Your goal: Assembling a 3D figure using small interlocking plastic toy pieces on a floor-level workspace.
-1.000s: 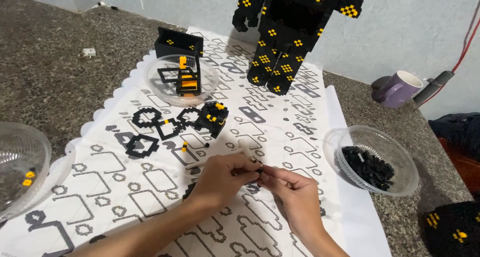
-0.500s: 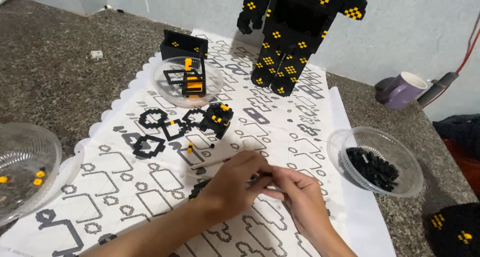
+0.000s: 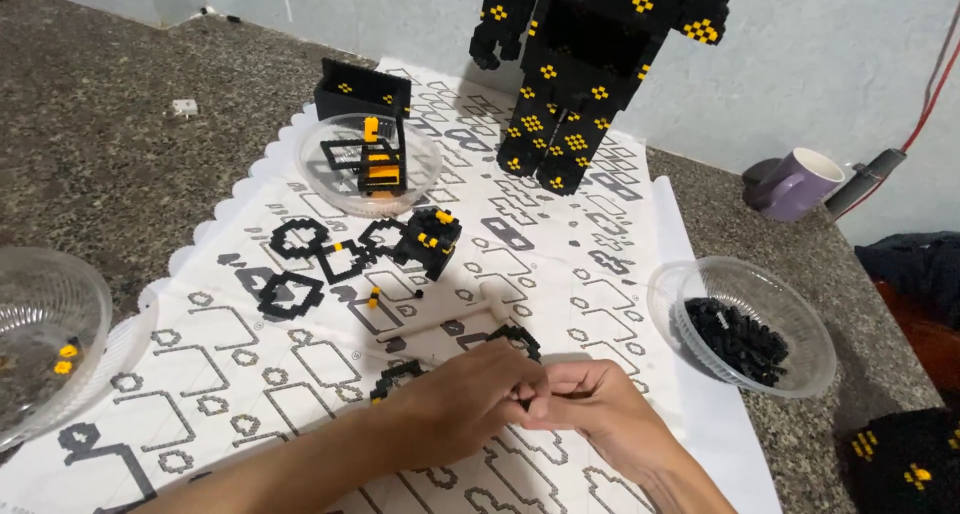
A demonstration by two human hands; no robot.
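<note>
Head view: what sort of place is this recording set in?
Probably a home hobby spot for small-brick building, on a speckled stone counter. A printed sheet of building diagrams covers it, a tall black-and-yellow brick figure stands at the wall, and a clear bowl of black pieces sits beside both hands.

You have no package, label, sign or screen in front of you. The nearest thing to print is the white sheet (image 3: 300, 374) spread over the speckled counter (image 3: 100, 154): a long scallop-edged paper covered in rows of grey and black outline shapes, running from the wall to where your hands work.
</note>
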